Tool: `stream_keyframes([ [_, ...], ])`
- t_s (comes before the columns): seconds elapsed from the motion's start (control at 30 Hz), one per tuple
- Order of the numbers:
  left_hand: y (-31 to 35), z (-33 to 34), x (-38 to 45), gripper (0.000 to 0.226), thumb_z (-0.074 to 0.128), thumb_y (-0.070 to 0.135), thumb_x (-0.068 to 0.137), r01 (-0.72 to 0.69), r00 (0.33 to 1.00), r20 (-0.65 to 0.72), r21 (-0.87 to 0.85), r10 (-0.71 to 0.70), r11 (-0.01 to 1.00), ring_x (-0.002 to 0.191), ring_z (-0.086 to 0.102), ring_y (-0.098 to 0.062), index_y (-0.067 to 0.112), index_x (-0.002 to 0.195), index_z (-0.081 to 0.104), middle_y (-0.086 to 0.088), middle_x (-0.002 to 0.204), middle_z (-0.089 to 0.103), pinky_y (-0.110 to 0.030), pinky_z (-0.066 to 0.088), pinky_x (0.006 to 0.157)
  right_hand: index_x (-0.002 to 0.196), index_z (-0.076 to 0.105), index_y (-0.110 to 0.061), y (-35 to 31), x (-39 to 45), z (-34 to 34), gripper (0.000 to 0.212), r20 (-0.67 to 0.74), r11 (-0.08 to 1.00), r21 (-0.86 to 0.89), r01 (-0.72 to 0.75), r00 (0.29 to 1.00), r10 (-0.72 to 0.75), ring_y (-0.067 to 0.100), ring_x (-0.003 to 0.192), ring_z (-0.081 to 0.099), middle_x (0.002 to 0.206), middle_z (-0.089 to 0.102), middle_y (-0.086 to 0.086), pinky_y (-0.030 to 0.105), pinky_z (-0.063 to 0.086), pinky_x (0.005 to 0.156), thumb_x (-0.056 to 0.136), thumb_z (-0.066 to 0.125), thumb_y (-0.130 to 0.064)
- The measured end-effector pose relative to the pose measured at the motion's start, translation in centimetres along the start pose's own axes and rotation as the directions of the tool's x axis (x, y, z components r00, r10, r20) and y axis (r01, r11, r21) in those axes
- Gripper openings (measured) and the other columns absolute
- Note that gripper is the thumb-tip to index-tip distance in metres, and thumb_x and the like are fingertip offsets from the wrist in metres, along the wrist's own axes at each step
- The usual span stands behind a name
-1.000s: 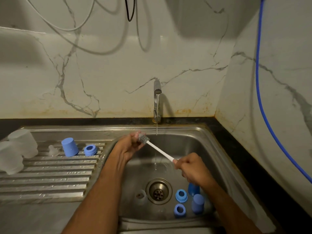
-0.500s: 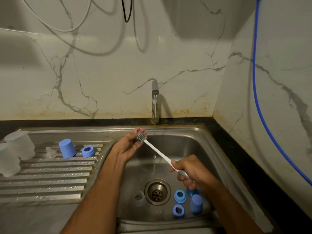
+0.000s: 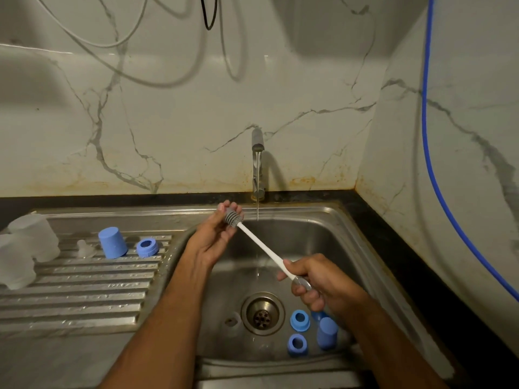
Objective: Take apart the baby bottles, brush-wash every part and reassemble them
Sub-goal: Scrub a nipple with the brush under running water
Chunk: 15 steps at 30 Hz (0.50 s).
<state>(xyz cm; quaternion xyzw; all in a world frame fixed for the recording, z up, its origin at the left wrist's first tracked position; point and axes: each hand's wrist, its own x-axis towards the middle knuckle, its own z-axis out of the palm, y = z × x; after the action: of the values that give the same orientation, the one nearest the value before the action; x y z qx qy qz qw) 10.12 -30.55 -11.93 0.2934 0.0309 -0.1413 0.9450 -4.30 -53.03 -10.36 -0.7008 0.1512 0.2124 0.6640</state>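
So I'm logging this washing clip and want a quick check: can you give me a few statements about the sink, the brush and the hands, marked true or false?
1. Water is running from the tap. True.
2. The right hand grips the handle end of the brush. True.
3. The left hand holds a blue cap. False: its fingers are around the grey brush head.
4. Both blue rings lie on the drainboard. False: one blue ring is on the drainboard; two more lie in the sink basin.
5. A blue cap stands on the drainboard. True.
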Motion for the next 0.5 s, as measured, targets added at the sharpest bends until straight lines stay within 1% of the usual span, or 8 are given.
stream_keyframes([
  [0.1, -0.7, -0.4, 0.6, 0.032, 0.064, 0.02, 0.096, 0.049, 0.988, -0.155, 0.233, -0.013, 0.971, 0.107, 0.07, -0.029, -0.001, 0.12, 0.064, -0.021, 0.12, 0.069, -0.039, 0.062, 0.083, 0.095, 0.072, -0.01, 0.3, 0.2, 0.4, 0.033, -0.162, 0.981, -0.18, 0.072, 0.982, -0.102, 0.006, 0.042, 0.036, 0.057, 0.048, -0.004, 0.02, 0.028, 0.042, 0.102, 0.058, -0.04],
  [0.13, -1.1, -0.7, 0.8, 0.036, 0.064, 0.026, 0.095, 0.081, 0.97, -0.242, 0.342, 0.005, 0.936, 0.101, 0.071, -0.029, -0.001, 0.119, 0.064, -0.022, 0.117, 0.07, -0.036, 0.063, 0.073, 0.086, 0.07, -0.016, 0.4, 0.2, 0.6, 0.03, -0.243, 0.914, -0.389, 0.118, 0.944, -0.225, 0.004, 0.043, 0.041, 0.055, 0.051, -0.007, 0.02, 0.033, 0.045, 0.101, 0.06, -0.04],
  [0.2, -1.4, -0.7, 0.9, 0.041, 0.066, 0.037, 0.092, 0.117, 0.94, -0.339, 0.401, 0.028, 0.909, 0.095, 0.071, -0.029, 0.0, 0.111, 0.065, -0.021, 0.108, 0.072, -0.036, 0.061, 0.068, 0.081, 0.067, -0.024, 0.8, 0.7, 0.7, 0.028, -0.259, 0.632, -0.766, 0.12, 0.842, -0.473, 0.004, 0.054, 0.054, 0.062, 0.059, -0.008, 0.019, 0.042, 0.054, 0.101, 0.059, -0.043],
  [0.27, -1.3, -0.5, 1.1, 0.036, 0.07, 0.032, 0.089, 0.074, 0.945, -0.323, 0.38, 0.057, 0.922, 0.097, 0.072, -0.028, 0.002, 0.109, 0.067, -0.02, 0.108, 0.073, -0.036, 0.061, 0.069, 0.092, 0.068, -0.026, 1.0, 0.7, 0.5, 0.024, -0.221, 0.474, -0.873, 0.116, 0.773, -0.595, 0.006, 0.063, 0.059, 0.071, 0.062, -0.005, 0.018, 0.045, 0.059, 0.102, 0.055, -0.044],
  [0.33, -1.0, -0.1, 0.9, 0.026, 0.071, 0.02, 0.09, 0.019, 0.966, -0.25, 0.336, 0.07, 0.942, 0.098, 0.072, -0.026, 0.003, 0.109, 0.068, -0.019, 0.112, 0.072, -0.034, 0.062, 0.066, 0.096, 0.068, -0.021, 0.8, 0.9, 0.6, 0.026, -0.232, 0.579, -0.796, 0.177, 0.794, -0.562, 0.006, 0.059, 0.057, 0.07, 0.061, -0.006, 0.019, 0.044, 0.056, 0.103, 0.055, -0.042],
  [0.4, -0.6, 0.2, 0.3, 0.018, 0.067, 0.014, 0.093, -0.008, 0.987, -0.155, 0.253, 0.048, 0.967, 0.097, 0.071, -0.024, 0.002, 0.106, 0.068, -0.018, 0.11, 0.07, -0.036, 0.063, 0.074, 0.101, 0.071, -0.01, 0.5, 0.8, 0.7, 0.03, -0.214, 0.904, -0.381, 0.192, 0.933, -0.289, 0.006, 0.046, 0.044, 0.061, 0.054, -0.005, 0.021, 0.035, 0.045, 0.102, 0.058, -0.038],
  [0.43, -0.5, 0.2, 0.1, 0.017, 0.065, 0.012, 0.094, -0.01, 0.994, -0.102, 0.192, 0.03, 0.981, 0.097, 0.07, -0.023, 0.001, 0.107, 0.067, -0.017, 0.108, 0.069, -0.038, 0.062, 0.083, 0.106, 0.071, -0.006, 0.2, 0.4, 0.5, 0.034, -0.12, 0.984, -0.152, 0.097, 0.986, -0.116, 0.007, 0.044, 0.036, 0.06, 0.049, -0.002, 0.021, 0.029, 0.042, 0.102, 0.057, -0.037],
  [0.5, -0.4, 0.3, -0.3, 0.019, 0.063, 0.011, 0.095, 0.001, 1.0, -0.004, 0.052, 0.0, 0.999, 0.099, 0.071, -0.023, 0.001, 0.11, 0.067, -0.016, 0.104, 0.071, -0.043, 0.057, 0.095, 0.117, 0.07, -0.004, 0.0, -0.4, -0.3, 0.04, 0.054, 0.997, 0.048, -0.06, 0.997, 0.057, 0.008, 0.047, 0.028, 0.061, 0.044, 0.0, 0.02, 0.021, 0.042, 0.102, 0.055, -0.039],
])
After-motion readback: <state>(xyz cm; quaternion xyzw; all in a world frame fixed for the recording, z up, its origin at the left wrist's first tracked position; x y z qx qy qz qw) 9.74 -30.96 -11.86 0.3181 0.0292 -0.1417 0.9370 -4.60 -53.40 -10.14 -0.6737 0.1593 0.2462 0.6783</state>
